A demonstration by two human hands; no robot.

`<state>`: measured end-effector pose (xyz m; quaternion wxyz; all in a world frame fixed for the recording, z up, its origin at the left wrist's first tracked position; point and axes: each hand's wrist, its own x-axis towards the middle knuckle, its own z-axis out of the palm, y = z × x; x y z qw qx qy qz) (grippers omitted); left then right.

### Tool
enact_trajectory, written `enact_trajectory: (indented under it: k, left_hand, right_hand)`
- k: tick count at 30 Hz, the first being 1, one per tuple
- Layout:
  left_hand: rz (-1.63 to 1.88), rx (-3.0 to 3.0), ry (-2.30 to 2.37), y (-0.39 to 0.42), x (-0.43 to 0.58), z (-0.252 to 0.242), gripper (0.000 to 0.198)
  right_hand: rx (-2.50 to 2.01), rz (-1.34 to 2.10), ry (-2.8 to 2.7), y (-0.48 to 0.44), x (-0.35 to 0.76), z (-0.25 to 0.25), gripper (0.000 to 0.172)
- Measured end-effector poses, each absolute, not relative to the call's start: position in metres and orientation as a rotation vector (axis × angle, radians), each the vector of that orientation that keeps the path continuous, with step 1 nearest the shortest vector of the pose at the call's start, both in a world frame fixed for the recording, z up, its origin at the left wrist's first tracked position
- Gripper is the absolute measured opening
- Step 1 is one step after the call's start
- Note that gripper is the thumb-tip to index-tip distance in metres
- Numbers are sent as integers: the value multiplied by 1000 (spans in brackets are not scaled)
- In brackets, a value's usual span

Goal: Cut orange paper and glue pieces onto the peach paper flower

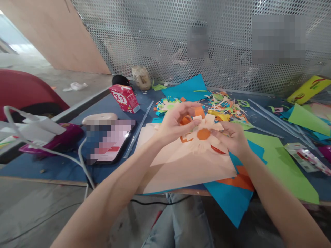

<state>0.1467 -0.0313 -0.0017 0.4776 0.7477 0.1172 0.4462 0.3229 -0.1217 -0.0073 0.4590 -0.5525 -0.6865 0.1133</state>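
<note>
One person's right hand (234,136) pinches a petalled peach paper flower (203,143), its round orange centre (203,134) in place, over a large peach paper sheet (178,172), the left hand (181,119) curled with thumb against a petal (198,118), assembly seemingly well along, remaining work unclear.

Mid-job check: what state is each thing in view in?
Left hand: curled, at the paper flower
Right hand: pinching the flower
Paper flower: petals spread
Peach sheet: flat, beneath the flower
Phone: face up, screen lit
Paper scraps: loose, heaped
Lower blue sheet: jutting past the table's edge
</note>
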Motion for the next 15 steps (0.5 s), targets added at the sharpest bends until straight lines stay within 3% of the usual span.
enact_trajectory:
  k: [15]
  left_hand:
    - [1107,1984,445,-35,148,-3,54]
  right_hand:
    - [-1348,-5,-1820,-121,324,-9,12]
